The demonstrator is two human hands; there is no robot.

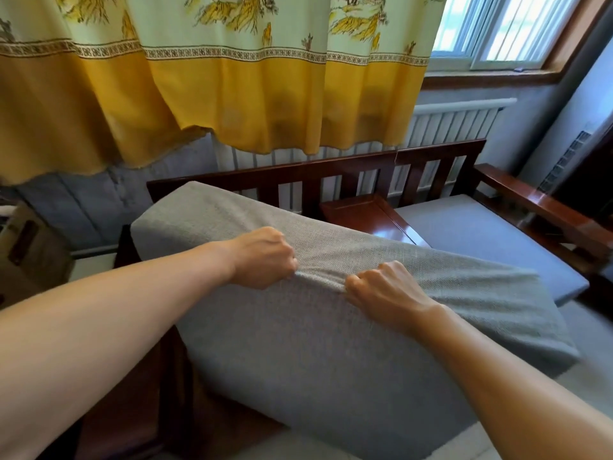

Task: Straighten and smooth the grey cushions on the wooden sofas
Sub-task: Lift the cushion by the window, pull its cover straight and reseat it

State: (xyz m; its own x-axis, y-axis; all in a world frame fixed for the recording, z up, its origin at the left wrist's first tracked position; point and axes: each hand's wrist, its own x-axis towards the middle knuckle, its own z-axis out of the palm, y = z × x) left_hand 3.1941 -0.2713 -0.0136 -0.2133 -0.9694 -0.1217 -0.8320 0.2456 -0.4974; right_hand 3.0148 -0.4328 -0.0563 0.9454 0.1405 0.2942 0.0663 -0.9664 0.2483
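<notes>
**Operator:** Report hand status, nearest items first.

**Inspector:** Both bare forearms enter from the lower corners of the frame. The left hand (262,257) and the right hand (381,293) sit close together at centre frame, each with fingers curled tight, pinching the cover fabric of the grey cushion (298,343). A short ridge of gathered cloth stands between the two fists.

**Operator:** Position of that cushion?

**Inspector:** It fills the centre and lower part of the frame and lies tilted, raised off its seat and askew across the wooden sofa frame (166,376), whose dark boards show bare at lower left. Its far corner points toward upper left.

**Operator:** Items beyond it?

**Inspector:** A polished wooden armrest (368,214) lies just behind the cushion at centre right. Right of it, a second grey cushion (481,240) lies flat in its seat and looks smooth. The slatted sofa back (331,174) runs behind both. Farther back, a white radiator (457,124), a yellow curtain (232,94) across the upper frame, and a window (504,28) at upper right.

**Operator:** Task progress?

**Inspector:** Judged partial. The right-hand cushion appears finished. The held cushion is mid-adjustment: the cover remains to be pulled taut, then the cushion seated square and smoothed. Other sofas, if any, are outside the frame.
</notes>
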